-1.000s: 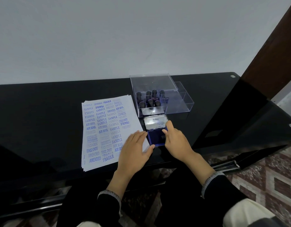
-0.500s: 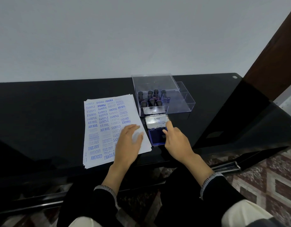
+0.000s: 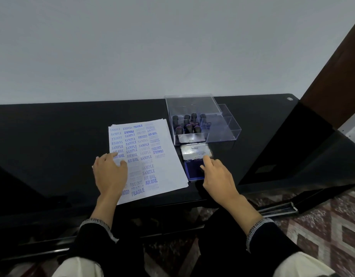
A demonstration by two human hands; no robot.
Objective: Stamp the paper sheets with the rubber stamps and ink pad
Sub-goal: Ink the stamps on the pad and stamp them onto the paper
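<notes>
Black glossy table | left hand flat, fingers spread on stamped paper sheets | right hand fingers loosely extended, touching open ink pad | rubber stamps in clear box, far right.

The light is dim and even, cool in tone, and the glossy black table gives only faint reflections (no hard shadows fall on it). Wide-angle distortion bends straight lines near the edges. The left hand is slightly motion-blurred, and fine print stays soft.
</notes>
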